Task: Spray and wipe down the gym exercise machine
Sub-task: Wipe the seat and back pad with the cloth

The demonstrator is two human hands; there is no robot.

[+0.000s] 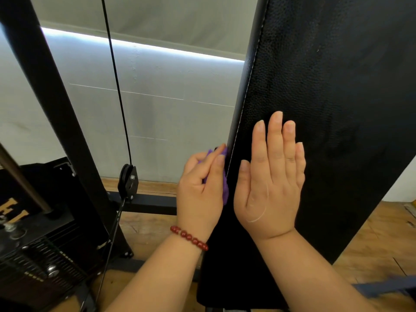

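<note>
- My left hand holds a purple cloth; the fingers are curled around it and press it against the left edge of the black pad, along the white stitched seam.
- My right hand lies flat on the front of the pad, near its left edge. The fingers are straight and close together, and they hold nothing.
- The 2 hands are just beside each other, with the seam between them.
- The pad is long, with a grained leather-like surface, and it stands tilted. Its lower right edge runs diagonally above the wooden floor.
- On my left wrist there is a bracelet of red beads.
- To the left of the pad a black frame post leans, and a thin black cable goes down to a pulley near a low crossbar.
- In the lower left corner is a dark weight stack with yellow letters above it.
- Behind is a pale grey wall with 1 bright light strip across it.
</note>
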